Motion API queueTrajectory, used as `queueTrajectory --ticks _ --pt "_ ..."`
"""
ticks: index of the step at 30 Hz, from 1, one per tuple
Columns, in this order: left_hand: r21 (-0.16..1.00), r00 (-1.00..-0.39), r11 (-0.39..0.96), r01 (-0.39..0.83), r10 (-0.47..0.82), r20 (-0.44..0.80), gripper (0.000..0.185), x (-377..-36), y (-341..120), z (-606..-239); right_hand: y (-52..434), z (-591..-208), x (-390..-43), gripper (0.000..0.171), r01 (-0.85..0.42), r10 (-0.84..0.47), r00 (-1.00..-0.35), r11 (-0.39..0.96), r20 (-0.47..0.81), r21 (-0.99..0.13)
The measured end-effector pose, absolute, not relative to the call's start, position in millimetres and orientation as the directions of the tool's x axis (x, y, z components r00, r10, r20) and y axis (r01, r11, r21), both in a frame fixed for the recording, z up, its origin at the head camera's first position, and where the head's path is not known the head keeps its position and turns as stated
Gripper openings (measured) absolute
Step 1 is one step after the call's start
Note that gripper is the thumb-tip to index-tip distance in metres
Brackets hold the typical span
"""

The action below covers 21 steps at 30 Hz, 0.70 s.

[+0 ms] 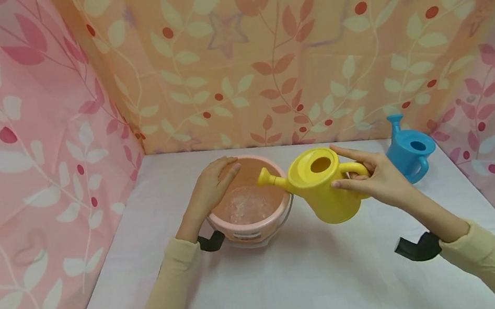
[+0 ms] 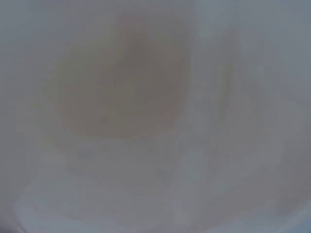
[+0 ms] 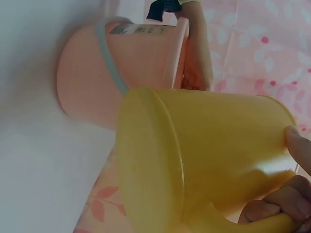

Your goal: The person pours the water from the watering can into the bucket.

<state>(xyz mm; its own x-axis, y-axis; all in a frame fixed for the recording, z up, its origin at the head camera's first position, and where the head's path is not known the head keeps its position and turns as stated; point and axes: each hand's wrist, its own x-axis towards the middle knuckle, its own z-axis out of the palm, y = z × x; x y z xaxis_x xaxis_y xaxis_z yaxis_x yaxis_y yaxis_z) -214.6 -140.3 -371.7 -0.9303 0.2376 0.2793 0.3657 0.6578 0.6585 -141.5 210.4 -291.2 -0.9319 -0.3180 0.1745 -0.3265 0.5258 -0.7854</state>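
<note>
Can (image 1: 325,186), yellow, gripped by right hand (image 1: 376,178) at frame centre, spout over bucket (image 1: 257,227) touched by flat left hand (image 1: 211,188).

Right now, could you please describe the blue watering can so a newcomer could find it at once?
On the white table, look to the far right corner. The blue watering can stands there untouched, behind the right hand; the one in that hand is yellow.

No writing can be read anywhere. The pink bucket (image 1: 249,204) carries a small pale label (image 1: 247,236) on its front wall below the rim, seen also from the right wrist view (image 3: 141,29), but its print is too small and blurred to make out.
</note>
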Motion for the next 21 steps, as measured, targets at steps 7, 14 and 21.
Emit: queueTrajectory --ticks 7,14,21 --pt "0.655 -0.928 0.658 0.371 0.247 0.277 0.058 -215.3 -140.9 -372.2 214.0 -290.6 -143.6 0.067 -0.314 -0.320 -0.935 0.539 0.155 -0.781" --pt "0.655 -0.925 0.654 0.378 0.247 0.287 0.057 -215.2 -141.2 -372.1 216.1 -291.2 -144.8 0.068 -0.316 -0.333 -0.931 0.534 0.148 -0.785" --pt "0.659 -0.928 0.655 0.371 0.245 0.279 0.054 -214.4 -140.4 -370.7 216.1 -290.9 -145.3 0.068 -0.319 -0.335 -0.930 0.540 0.148 -0.779"
